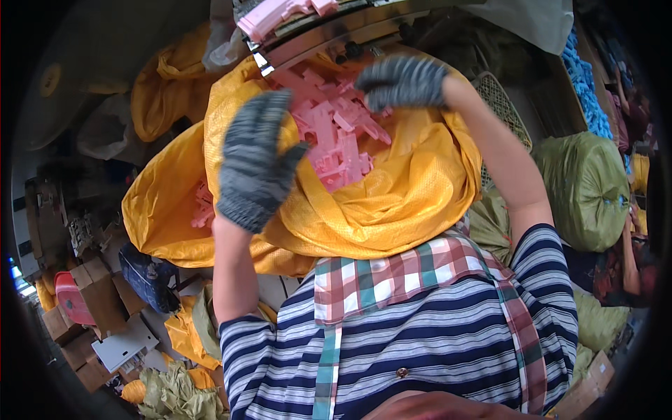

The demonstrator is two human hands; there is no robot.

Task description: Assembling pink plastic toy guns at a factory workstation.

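Observation:
A large yellow woven sack stands before me with its mouth folded wide. Inside lies a heap of pink plastic parts, angular and jumbled. My left hand, in a grey striped knit glove, is over the sack's left rim, fingers stretched out and thumb apart, holding nothing visible. Above the far right of the opening is my right hand, gloved alike and slightly blurred. Its fingers point left over the parts, thumb apart, and no object shows in it.
A metal-edged machine or bench juts over the sack's far side, with more pink pieces on top. A second yellow sack fold lies left. Green bundles stand right, cardboard boxes lower left. Another person's arm shows far right.

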